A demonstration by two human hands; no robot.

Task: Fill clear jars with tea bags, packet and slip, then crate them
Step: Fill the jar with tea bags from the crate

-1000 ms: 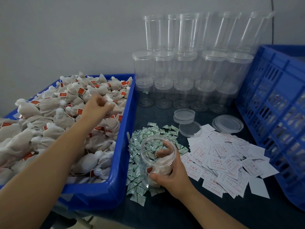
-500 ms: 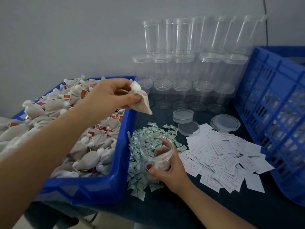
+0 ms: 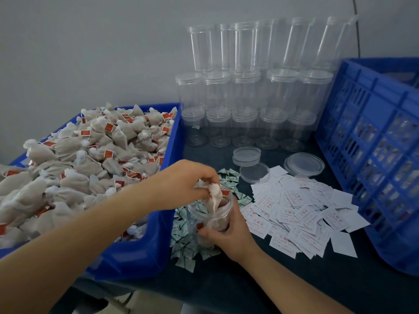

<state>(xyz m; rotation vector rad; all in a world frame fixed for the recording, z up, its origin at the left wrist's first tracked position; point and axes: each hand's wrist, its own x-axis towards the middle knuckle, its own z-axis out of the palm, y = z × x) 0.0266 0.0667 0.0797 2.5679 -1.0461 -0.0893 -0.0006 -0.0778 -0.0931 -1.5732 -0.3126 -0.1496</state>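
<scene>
One tea bag [image 3: 214, 198] pinched in left hand [image 3: 183, 184] grip at jar [image 3: 209, 219] mouth; jar clasped by right hand [image 3: 229, 234], lower contents blurred, slip [image 3: 301, 214] print unreadable.

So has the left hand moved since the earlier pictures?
Yes. The left hand has left the blue bin of tea bags and crossed rightward over its rim, now pinching a tea bag at the mouth of the clear jar.
</scene>
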